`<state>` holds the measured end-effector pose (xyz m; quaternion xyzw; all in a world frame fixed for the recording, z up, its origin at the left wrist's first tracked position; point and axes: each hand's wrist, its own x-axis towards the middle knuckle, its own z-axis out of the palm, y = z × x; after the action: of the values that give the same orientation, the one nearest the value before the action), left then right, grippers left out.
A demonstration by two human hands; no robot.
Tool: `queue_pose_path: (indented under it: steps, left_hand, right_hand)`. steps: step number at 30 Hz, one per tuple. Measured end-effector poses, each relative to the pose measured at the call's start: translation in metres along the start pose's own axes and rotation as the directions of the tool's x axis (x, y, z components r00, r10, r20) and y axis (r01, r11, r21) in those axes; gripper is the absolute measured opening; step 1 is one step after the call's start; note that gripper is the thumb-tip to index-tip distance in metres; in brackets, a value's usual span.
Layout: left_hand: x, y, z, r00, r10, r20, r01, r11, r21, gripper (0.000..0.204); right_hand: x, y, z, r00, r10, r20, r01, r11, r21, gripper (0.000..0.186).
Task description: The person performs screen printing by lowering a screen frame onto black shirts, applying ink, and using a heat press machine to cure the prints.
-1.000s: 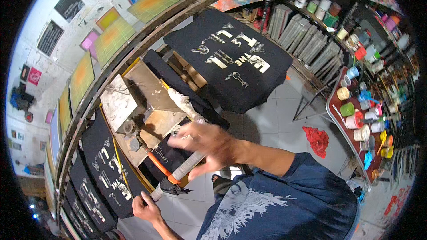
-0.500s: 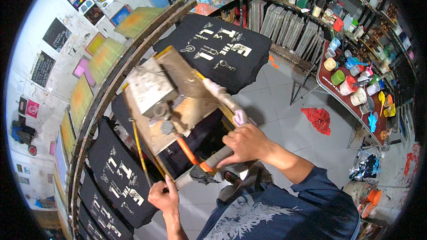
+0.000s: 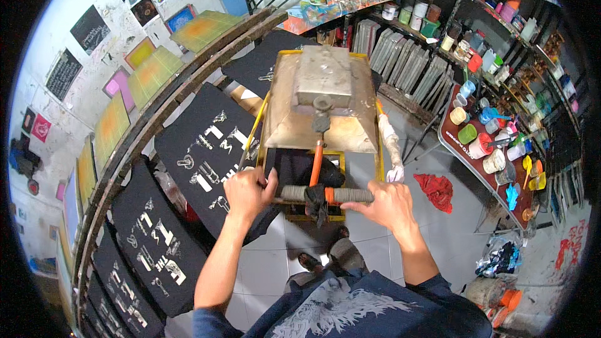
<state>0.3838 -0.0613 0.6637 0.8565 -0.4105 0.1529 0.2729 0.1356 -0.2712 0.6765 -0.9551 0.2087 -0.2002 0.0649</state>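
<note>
A metal hood with a boxy top (image 3: 322, 81), perhaps a heater, sits in a yellow frame (image 3: 379, 166) straight ahead of me. An orange hose (image 3: 316, 164) runs from its round fitting toward me, to a crossbar handle (image 3: 294, 193) wrapped in grey, with black cloth (image 3: 317, 205) tied at its middle. My left hand (image 3: 249, 194) is closed at the handle's left end. My right hand (image 3: 389, 203) is closed round its right end, thumb along the bar. Left of the frame lies a printed black T-shirt (image 3: 200, 150); another black shirt (image 3: 263, 62) is partly hidden behind the hood.
More printed black shirts (image 3: 153, 244) line the curved rack rail (image 3: 113, 169) at left. To the right stands a red table (image 3: 460, 141) with paint pots, beside a red cloth (image 3: 434, 191) on the tiled floor. Several screens (image 3: 407, 56) lean at the back.
The hooded frame has swung from a leftward slant to straight ahead, moving right in view. The shirt beside it at left is now uncovered, and the far shirt is mostly hidden. Both hands stay on the handle.
</note>
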Motion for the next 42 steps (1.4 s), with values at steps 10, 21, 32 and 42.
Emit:
queue_pose_path:
  steps: [10, 21, 32, 42]
  left_hand:
    - [0.1, 0.012, 0.074, 0.998, 0.064, 0.007, -0.063, 0.996, -0.058, 0.043]
    - [0.101, 0.013, 0.086, 0.976, 0.073, -0.207, -0.1, 0.988, -0.121, 0.033]
    - [0.101, 0.007, 0.088, 0.957, 0.112, -0.267, -0.182, 0.95, -0.255, 0.034]
    - [0.098, -0.001, 0.102, 0.915, 0.12, -0.384, -0.255, 0.911, -0.322, 0.033]
  right_hand:
    - [0.06, 0.058, 0.009, 0.987, 0.163, 0.001, -0.163, 0.984, -0.077, 0.076]
    - [0.088, 0.06, -0.004, 0.973, 0.193, 0.126, -0.212, 0.966, 0.15, 0.063]
    - [0.225, 0.041, 0.031, 0.998, -0.002, -0.068, 0.0, 0.999, -0.042, 0.037]
    - [0.222, 0.043, 0.047, 0.991, 0.033, -0.13, -0.036, 0.999, -0.02, 0.033]
